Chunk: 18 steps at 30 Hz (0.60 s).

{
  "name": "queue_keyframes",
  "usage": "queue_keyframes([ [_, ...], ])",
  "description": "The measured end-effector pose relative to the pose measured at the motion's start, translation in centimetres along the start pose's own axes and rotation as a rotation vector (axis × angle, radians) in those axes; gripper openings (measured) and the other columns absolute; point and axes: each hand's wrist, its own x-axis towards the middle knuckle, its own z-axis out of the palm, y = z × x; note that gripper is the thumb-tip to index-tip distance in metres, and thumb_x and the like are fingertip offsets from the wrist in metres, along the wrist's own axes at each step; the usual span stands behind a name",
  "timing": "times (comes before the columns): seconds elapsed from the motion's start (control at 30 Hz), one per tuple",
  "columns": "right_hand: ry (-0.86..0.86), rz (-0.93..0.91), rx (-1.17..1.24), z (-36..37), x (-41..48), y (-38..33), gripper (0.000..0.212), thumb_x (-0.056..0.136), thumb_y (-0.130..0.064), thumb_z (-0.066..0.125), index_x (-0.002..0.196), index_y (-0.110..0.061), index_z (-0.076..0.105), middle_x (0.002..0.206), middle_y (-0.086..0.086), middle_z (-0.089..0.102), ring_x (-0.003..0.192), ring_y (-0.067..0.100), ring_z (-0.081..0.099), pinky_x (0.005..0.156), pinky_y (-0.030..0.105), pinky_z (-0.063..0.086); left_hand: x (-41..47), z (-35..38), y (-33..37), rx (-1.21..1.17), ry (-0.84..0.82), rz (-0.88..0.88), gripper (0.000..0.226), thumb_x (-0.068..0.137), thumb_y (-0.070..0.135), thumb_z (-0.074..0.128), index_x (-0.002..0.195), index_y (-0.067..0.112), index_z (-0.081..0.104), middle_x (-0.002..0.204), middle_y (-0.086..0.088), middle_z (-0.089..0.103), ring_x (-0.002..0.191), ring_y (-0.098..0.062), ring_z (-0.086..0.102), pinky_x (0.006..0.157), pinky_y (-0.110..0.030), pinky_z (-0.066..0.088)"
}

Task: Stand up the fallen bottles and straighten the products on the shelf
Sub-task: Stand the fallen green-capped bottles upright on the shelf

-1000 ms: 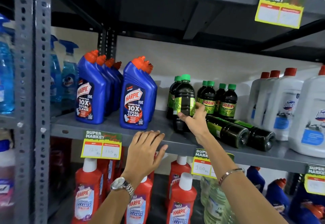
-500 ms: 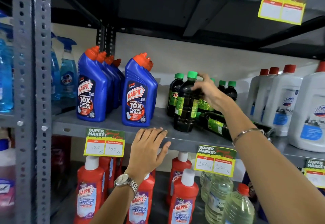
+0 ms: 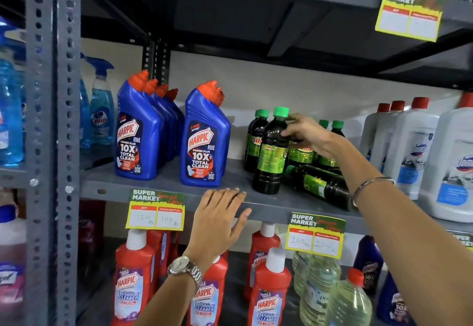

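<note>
The right hand reaches in over the grey shelf and its fingers wrap around the shoulder of an upright dark bottle with a green cap, which stands near the shelf's front edge. Just behind and to the left of it stand more dark bottles of the same kind, and others stand behind the hand toward the back of the shelf. A fallen bottle lies on its side just right of the held one, its green cap pointing left toward that bottle's base; the right forearm passes over its far end, so how many lie there cannot be told.

The left hand rests flat and open against the front edge of the shelf, fingers spread on the lip, holding nothing, with a metal watch on the wrist. The two hands are well apart.

Toward the left end of the shelf stand blue toilet cleaner bottles with orange caps, upright in two groups. At the right end stand white jugs with red caps. Yellow price tags hang from the front edge. On the shelf below stand red cleaner bottles and clear bottles of pale liquid.
</note>
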Motion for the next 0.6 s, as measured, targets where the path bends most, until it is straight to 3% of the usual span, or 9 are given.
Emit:
queue_keyframes([
  [0.07, 0.079, -0.043, -0.147, 0.3, 0.1, 0.4, 0.070, 0.077, -0.032, 0.070, 0.135, -0.013, 0.036, 0.122, 0.007, 0.050, 0.101, 0.019, 0.054, 0.086, 0.034, 0.050, 0.0, -0.1, 0.1, -0.002, -0.007, -0.011, 0.052, 0.097, 0.046, 0.023, 0.110, 0.017, 0.064, 0.109, 0.001, 0.068, 0.098, -0.017, 0.062, 0.093, -0.031, 0.033],
  [0.13, 0.136, -0.056, -0.223, 0.7, 0.1, 0.7, 0.078, 0.072, -0.046, 0.071, 0.134, -0.014, 0.038, 0.120, 0.006, 0.050, 0.108, 0.022, 0.052, 0.094, 0.037, 0.045, 0.1, -0.3, 0.2, -0.006, -0.015, -0.015, 0.052, 0.097, 0.046, 0.022, 0.110, 0.017, 0.063, 0.108, 0.001, 0.068, 0.098, -0.017, 0.062, 0.093, -0.031, 0.033],
  [0.23, 0.081, -0.037, 0.014, 1.1, 0.2, 1.1, 0.070, 0.081, -0.033, 0.064, 0.140, -0.015, 0.030, 0.132, 0.000, 0.044, 0.120, 0.020, 0.043, 0.104, 0.037, 0.035, 0.1, -0.4, 0.2, 0.000, -0.014, -0.008, 0.049, 0.096, 0.044, 0.026, 0.110, 0.017, 0.063, 0.108, 0.001, 0.067, 0.098, -0.016, 0.062, 0.093, -0.031, 0.033],
  [0.3, 0.063, -0.031, 0.133, 1.3, 0.4, 1.5, 0.064, 0.080, -0.017, 0.063, 0.138, -0.015, 0.034, 0.138, 0.008, 0.047, 0.123, 0.024, 0.046, 0.106, 0.044, 0.037, 0.1, -0.3, 0.2, 0.006, -0.005, -0.004, 0.043, 0.094, 0.043, 0.033, 0.109, 0.016, 0.064, 0.107, 0.001, 0.067, 0.098, -0.016, 0.062, 0.093, -0.030, 0.033],
  [0.37, 0.078, -0.041, 0.126, 1.2, 0.4, 1.6, 0.058, 0.078, -0.014, 0.066, 0.131, -0.015, 0.042, 0.132, 0.012, 0.053, 0.117, 0.025, 0.052, 0.100, 0.045, 0.043, 0.1, -0.2, 0.2, 0.011, 0.007, -0.002, 0.040, 0.092, 0.042, 0.037, 0.109, 0.016, 0.064, 0.107, 0.001, 0.067, 0.098, -0.017, 0.062, 0.093, -0.031, 0.033],
  [0.47, 0.109, -0.061, 0.062, 0.9, 0.3, 1.4, 0.054, 0.073, -0.023, 0.074, 0.119, -0.018, 0.047, 0.122, 0.009, 0.053, 0.109, 0.023, 0.053, 0.087, 0.034, 0.048, 0.1, -0.1, 0.1, 0.013, 0.017, 0.001, 0.040, 0.092, 0.041, 0.039, 0.109, 0.016, 0.064, 0.107, 0.001, 0.068, 0.098, -0.017, 0.062, 0.093, -0.031, 0.034],
  [0.53, 0.082, -0.055, 0.046, 0.9, 0.2, 1.4, 0.058, 0.075, -0.025, 0.072, 0.126, -0.016, 0.044, 0.116, 0.005, 0.052, 0.102, 0.017, 0.052, 0.076, 0.024, 0.043, 0.0, -0.1, 0.1, 0.011, 0.021, 0.005, 0.039, 0.092, 0.041, 0.039, 0.109, 0.016, 0.064, 0.108, 0.001, 0.068, 0.099, -0.017, 0.062, 0.093, -0.031, 0.034],
  [0.6, 0.015, -0.026, 0.081, 1.1, 0.1, 1.5, 0.063, 0.078, -0.024, 0.068, 0.134, -0.016, 0.039, 0.112, 0.000, 0.052, 0.100, 0.015, 0.052, 0.078, 0.026, 0.043, 0.0, 0.0, 0.0, 0.008, 0.030, 0.010, 0.039, 0.092, 0.041, 0.040, 0.109, 0.016, 0.064, 0.108, 0.001, 0.067, 0.098, -0.017, 0.062, 0.092, -0.031, 0.034],
])
